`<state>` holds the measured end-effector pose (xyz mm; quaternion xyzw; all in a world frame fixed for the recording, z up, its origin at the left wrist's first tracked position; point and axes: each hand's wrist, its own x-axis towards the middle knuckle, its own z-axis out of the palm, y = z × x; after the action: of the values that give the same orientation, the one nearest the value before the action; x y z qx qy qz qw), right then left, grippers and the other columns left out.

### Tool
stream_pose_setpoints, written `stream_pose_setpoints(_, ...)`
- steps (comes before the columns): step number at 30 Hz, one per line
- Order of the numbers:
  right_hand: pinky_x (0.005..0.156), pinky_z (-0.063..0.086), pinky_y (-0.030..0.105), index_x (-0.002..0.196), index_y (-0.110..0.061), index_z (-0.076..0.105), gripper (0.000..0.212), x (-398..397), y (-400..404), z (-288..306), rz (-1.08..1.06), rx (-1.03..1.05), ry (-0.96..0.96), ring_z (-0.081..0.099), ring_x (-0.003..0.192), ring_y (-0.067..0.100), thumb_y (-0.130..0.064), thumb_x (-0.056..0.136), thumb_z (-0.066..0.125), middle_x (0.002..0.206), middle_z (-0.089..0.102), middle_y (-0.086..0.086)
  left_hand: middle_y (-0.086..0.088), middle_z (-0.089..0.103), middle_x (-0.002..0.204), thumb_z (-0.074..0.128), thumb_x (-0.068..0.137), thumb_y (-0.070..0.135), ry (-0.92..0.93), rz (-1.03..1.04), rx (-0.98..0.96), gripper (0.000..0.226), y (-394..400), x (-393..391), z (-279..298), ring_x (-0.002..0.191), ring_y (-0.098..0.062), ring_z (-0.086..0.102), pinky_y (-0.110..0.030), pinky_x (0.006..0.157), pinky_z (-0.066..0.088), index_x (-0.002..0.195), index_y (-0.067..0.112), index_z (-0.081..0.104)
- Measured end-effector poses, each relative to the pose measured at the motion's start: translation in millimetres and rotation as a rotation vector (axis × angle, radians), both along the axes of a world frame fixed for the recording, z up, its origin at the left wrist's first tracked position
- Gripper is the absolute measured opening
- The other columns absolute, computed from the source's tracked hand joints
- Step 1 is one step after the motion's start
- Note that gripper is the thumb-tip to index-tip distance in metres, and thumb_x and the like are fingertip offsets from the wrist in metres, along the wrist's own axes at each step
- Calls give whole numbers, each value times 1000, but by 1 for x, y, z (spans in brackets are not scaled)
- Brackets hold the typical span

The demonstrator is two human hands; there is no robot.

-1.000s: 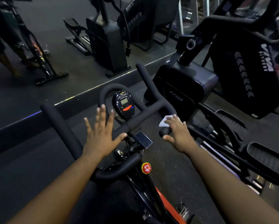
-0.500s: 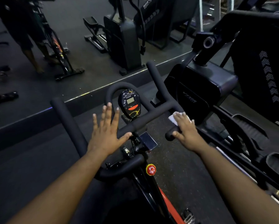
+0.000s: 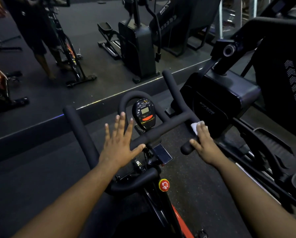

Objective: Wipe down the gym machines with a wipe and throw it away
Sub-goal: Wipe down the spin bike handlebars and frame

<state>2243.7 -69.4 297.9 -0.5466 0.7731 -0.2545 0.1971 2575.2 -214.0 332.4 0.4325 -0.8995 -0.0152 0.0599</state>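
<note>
Clearly, red knob [image 3: 164, 185] near hands reads "PRESS TO STOP".

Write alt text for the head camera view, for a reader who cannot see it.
A person's right hand presses a white wipe against the right side of a spin bike's black handlebar. The left hand hovers open, fingers spread, before the bike's small display console. Other gym machines stand on the dark floor around.
</note>
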Motion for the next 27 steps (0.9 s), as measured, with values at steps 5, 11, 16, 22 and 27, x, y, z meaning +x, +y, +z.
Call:
stream_pose_setpoints(5,120,14,24,162,-17,19,70,-29,-40,22,-98,14,-70,19,155,20,-34,105,54,168,21,4,-10,-35,165,29,89,84,25,-6,-25,106,-2,0,-4,154,-27,-28,-64,125,-1,163,20,-15)
stream_pose_setpoints(11,112,35,31,150,-16,49,46,-37,-53,19,-261,5,14,49,139,27,-26,105,53,149,55,7,-11,-32,166,27,91,85,22,-7,-40,105,-4,0,-8,155,-28,-26,-65,124,2,163,20,-14)
stream_pose_setpoints(16,102,45,35,139,-16,62,37,-35,-64,31,-401,-100,107,60,126,31,-20,103,52,134,67,9,-10,-36,164,28,91,84,25,-12,-24,105,-4,0,-7,154,-27,-29,-64,125,-2,162,20,-16)
stream_pose_setpoints(22,94,49,45,137,-17,58,35,2,-103,36,-354,-92,258,60,117,42,-17,104,46,135,61,18,-11,-33,166,30,91,83,30,-15,-28,106,-4,0,-7,155,-28,-27,-65,124,-1,163,19,-11)
stream_pose_setpoints(27,79,44,37,113,-17,61,24,74,-98,38,-239,-109,202,58,102,33,-7,99,45,119,53,9,-11,-33,166,31,91,82,37,-14,-38,105,-5,-1,-6,155,-28,-27,-64,124,0,163,19,-11)
